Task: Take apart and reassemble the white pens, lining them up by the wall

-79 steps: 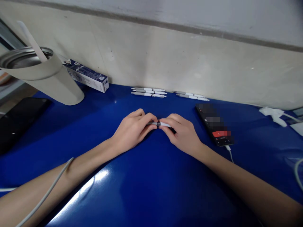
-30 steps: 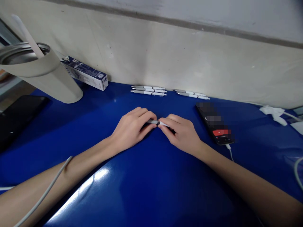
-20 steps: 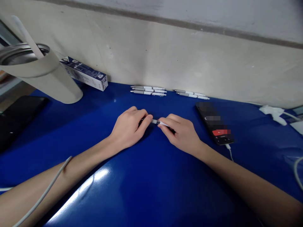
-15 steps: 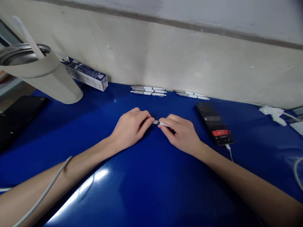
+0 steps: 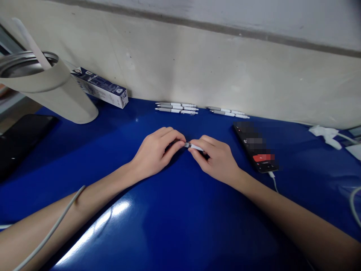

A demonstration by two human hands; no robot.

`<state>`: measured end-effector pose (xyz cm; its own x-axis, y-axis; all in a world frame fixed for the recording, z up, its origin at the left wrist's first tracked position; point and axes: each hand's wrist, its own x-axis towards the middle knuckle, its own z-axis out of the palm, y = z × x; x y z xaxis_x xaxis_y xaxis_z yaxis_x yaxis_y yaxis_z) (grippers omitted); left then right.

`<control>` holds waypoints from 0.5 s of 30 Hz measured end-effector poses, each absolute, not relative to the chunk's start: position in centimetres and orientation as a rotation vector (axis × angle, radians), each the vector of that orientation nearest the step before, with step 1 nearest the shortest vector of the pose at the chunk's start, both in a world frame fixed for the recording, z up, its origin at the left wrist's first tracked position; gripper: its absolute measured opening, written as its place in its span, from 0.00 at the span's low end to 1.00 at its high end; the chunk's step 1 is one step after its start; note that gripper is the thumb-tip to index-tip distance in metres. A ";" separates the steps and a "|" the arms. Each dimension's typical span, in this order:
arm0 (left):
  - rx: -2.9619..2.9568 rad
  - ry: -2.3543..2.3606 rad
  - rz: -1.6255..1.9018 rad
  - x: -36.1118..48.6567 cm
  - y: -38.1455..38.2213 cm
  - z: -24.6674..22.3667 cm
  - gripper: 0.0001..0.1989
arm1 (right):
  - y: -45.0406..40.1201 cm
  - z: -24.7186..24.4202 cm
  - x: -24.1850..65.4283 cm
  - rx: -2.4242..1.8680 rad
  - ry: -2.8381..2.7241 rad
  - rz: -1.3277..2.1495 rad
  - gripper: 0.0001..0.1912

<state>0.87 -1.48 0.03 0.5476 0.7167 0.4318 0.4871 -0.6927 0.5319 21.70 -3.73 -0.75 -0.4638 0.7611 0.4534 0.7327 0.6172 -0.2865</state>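
Observation:
Between my two hands is a white pen [image 5: 196,147] with a grey grip section, held roughly level just over the blue table [image 5: 180,218]. My left hand [image 5: 159,148] pinches its grey end between thumb and forefinger. The thumb and forefinger of my right hand [image 5: 216,156] close on the white barrel; part of the barrel is hidden by the fingers. Beyond my hands, three white-and-grey pens [image 5: 177,108] lie side by side near the wall. Right of them are two more such pens [image 5: 228,112].
A large beige tumbler [image 5: 67,96] with a straw stands at the left, beside a blue-and-white box [image 5: 103,88]. At far left lies a black phone-like object [image 5: 25,139]. On the right, a phone [image 5: 251,145] is plugged into a white cable. A grey cable [image 5: 53,229] crosses my left forearm.
My left thumb and forefinger have shifted slightly at the pen's grey end, the forefinger arching more. A little more of the white barrel shows at my right fingers.

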 end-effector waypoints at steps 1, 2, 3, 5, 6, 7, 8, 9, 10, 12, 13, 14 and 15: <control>2.438 0.982 0.920 0.9 -1.5 0.0 0.09 | -3.7 -0.7 21.7 -1.174 -2.300 0.069 0.10; 2.444 0.976 0.925 0.9 -1.5 0.1 0.09 | -3.7 -0.7 21.7 -1.175 -2.304 0.069 0.10; 2.453 0.972 0.931 0.9 -1.4 0.0 0.09 | -3.7 -0.7 21.7 -1.174 -2.305 0.069 0.10; 2.471 0.964 0.949 0.9 -1.4 0.0 0.08 | -3.7 -0.8 21.7 -1.163 -2.305 0.074 0.09; 2.475 0.958 0.962 0.8 -1.4 0.0 0.07 | -3.7 -0.8 21.7 -1.157 -2.303 0.078 0.09; 2.477 0.951 0.973 0.8 -1.4 0.0 0.07 | -3.7 -0.8 21.7 -1.153 -2.301 0.078 0.09; 2.477 0.945 0.984 0.8 -1.4 0.0 0.06 | -3.6 -0.8 21.7 -1.152 -2.299 0.078 0.09; 2.477 0.941 0.988 0.8 -1.4 0.0 0.06 | -3.6 -0.8 21.7 -1.153 -2.299 0.077 0.09; 2.475 0.940 0.986 0.8 -1.4 0.1 0.06 | -3.6 -0.8 21.8 -1.154 -2.300 0.076 0.09; 2.467 0.958 0.981 0.8 -1.5 0.1 0.06 | -3.7 -0.8 21.7 -1.154 -2.298 0.073 0.09; 2.458 0.981 0.979 0.8 -1.6 0.2 0.07 | -3.7 -0.8 21.7 -1.151 -2.296 0.071 0.09; 2.444 1.019 0.978 0.9 -1.6 0.2 0.09 | -3.7 -0.8 21.7 -1.149 -2.294 0.067 0.09; 2.426 1.068 0.973 0.9 -1.6 0.2 0.10 | -3.7 -0.8 21.7 -1.149 -2.292 0.065 0.09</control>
